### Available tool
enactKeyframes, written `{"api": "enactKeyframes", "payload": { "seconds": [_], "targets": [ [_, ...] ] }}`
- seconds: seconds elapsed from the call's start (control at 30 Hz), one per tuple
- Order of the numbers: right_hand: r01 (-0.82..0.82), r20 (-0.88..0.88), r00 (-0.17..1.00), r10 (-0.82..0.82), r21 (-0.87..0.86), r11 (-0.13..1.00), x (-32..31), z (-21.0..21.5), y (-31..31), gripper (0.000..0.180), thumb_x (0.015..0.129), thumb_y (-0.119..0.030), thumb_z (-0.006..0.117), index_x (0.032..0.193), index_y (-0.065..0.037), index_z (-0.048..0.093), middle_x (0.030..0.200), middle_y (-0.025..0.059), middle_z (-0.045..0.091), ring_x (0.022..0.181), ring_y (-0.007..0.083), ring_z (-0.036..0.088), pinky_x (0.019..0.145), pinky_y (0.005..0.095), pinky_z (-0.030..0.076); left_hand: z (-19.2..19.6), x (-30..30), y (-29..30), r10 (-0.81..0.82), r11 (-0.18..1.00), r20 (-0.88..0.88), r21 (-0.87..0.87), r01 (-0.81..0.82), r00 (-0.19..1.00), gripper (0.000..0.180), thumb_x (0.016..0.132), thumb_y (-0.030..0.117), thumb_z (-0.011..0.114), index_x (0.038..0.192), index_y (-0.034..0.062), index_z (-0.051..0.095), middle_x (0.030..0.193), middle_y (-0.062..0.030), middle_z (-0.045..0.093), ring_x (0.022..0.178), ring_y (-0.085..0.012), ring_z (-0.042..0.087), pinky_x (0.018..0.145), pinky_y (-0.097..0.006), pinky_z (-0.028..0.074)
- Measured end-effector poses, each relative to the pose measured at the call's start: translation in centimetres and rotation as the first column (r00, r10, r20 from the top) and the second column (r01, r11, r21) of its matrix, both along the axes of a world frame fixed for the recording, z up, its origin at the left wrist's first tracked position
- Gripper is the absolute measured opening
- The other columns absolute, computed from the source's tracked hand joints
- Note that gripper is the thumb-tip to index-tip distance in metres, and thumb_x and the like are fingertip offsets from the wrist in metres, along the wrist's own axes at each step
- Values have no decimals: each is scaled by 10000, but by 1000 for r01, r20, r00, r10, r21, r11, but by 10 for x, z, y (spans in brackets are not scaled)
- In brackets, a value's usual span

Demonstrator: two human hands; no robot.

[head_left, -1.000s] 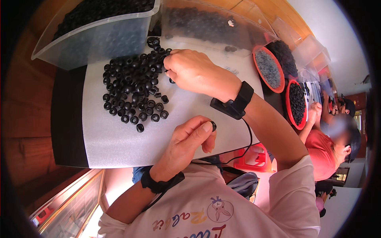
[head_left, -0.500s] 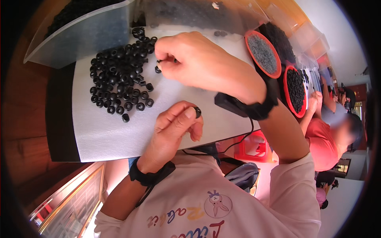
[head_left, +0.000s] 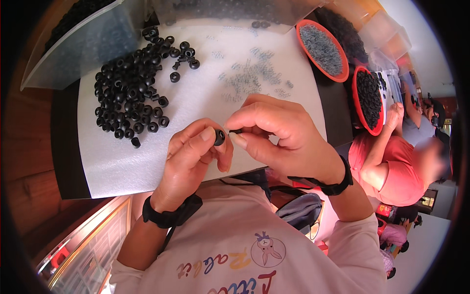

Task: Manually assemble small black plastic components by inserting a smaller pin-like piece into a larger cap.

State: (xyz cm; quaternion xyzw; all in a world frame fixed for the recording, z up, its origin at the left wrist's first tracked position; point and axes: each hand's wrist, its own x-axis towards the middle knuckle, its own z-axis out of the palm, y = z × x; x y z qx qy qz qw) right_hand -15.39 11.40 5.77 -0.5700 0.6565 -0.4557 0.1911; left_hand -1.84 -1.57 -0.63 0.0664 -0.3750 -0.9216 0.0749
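Between thumb and fingertips, my left hand (head_left: 188, 149) grips a black ring-shaped piece (head_left: 220, 137), its hole facing my right hand. My right hand (head_left: 279, 134) pinches a small dark part (head_left: 236, 131), mostly hidden by the fingertips. The two pieces are close together, with a narrow gap between them. To the left on the white sheet (head_left: 132, 166) lies a heap of black ring-shaped pieces (head_left: 132, 90). Beyond my right hand, small metal springs (head_left: 252, 76) are scattered over the sheet.
Clear plastic bins (head_left: 93, 46) holding black parts stand along the far side. At the right are a red bowl of springs (head_left: 345, 73) and a red bowl of black parts (head_left: 376, 128). A person in a red top (head_left: 391, 166) sits further right.
My right hand has come back from the black heap to beside my left hand, pinching a small dark part. The springs it covered now show. My left hand still grips its ring-shaped piece.
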Motion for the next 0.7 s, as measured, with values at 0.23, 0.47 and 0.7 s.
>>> {"api": "enactKeyframes", "payload": {
  "seconds": [0.23, 0.47, 0.7],
  "targets": [
    [-6, 99, 995, 9, -30, 1000, 2, -5, 4, 163, 785, 73, 578, 907, -35, 575, 751, 65, 573, 610, 172, 587, 523, 268, 432, 2, 2, -3, -21, 999, 52, -42, 24, 998, 309, 954, 290, 486, 917, -6, 563, 727, -84, 580, 643, -151, 525, 611, -277, 427],
    [-17, 64, 998, 22, -77, 997, 1, -12, 9, 185, 778, 82, 571, 916, -41, 576, 757, 60, 570, 595, 163, 577, 498, 266, 404, 4, 3, -3, -38, 998, 92, -47, 43, 995, 317, 939, 291, 495, 901, -15, 567, 717, -87, 577, 636, -155, 518, 608, -282, 419],
    [12, 186, 982, -10, -10, 1000, 3, -7, 11, 148, 803, 90, 559, 903, -19, 560, 759, 49, 563, 608, 115, 599, 500, 240, 426, 8, 2, -2, -50, 996, 124, -65, 58, 991, 301, 935, 280, 496, 868, -5, 566, 717, -79, 567, 644, -151, 504, 613, -282, 414]
  ]
}}
